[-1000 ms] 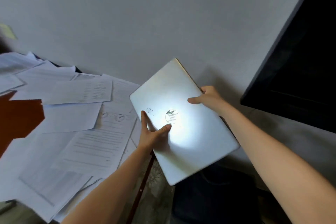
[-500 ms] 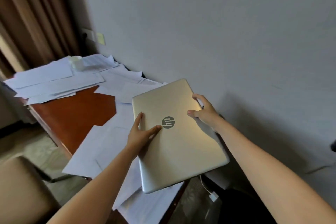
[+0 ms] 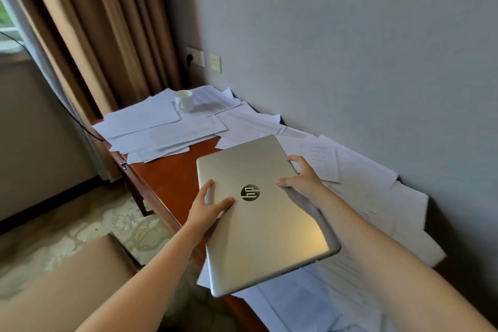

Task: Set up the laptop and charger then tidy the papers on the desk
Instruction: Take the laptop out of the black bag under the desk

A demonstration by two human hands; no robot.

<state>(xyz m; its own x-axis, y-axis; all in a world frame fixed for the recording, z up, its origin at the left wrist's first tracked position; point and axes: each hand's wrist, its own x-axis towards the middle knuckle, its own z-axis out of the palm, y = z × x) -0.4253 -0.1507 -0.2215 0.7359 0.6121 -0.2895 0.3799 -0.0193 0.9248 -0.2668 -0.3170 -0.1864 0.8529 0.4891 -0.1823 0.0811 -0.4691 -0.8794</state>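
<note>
- Laptop (image 3: 269, 226): closed, with the lid facing up. The casing is matte silver with rounded corners, and a warm light reflection sits near the right front corner.
- Lid marking: a round dark logo badge (image 3: 250, 193) with light lettering sits at about the centre of the lid, rotated sideways from where I stand.
- Laptop position: I hold it over the near part of the desk (image 3: 172, 178), turned at an angle to the desk edge. Its nearest corner overhangs the front edge and its far end lies over the papers by the wall. I cannot tell whether the underside touches the sheets.
- Left hand (image 3: 207, 205): it grips the left edge of the laptop. The thumb is spread flat across the lid toward the badge and one finger lies along the edge. The other fingers are hidden.
- Right hand (image 3: 301, 178): it grips the right edge of the laptop. The thumb presses on the lid and the fingers curl round the side.
- Papers (image 3: 151, 127): loose white sheets lie in overlapping layers at the far end of the desk and along the wall side. A patch of bare red-brown wood shows between them.
- Mug (image 3: 184, 100): white and upright, it stands on the far sheets.
- Background: a brown curtain (image 3: 107, 35) hangs behind the desk, with a wall socket (image 3: 195, 56) just beside it.
</note>
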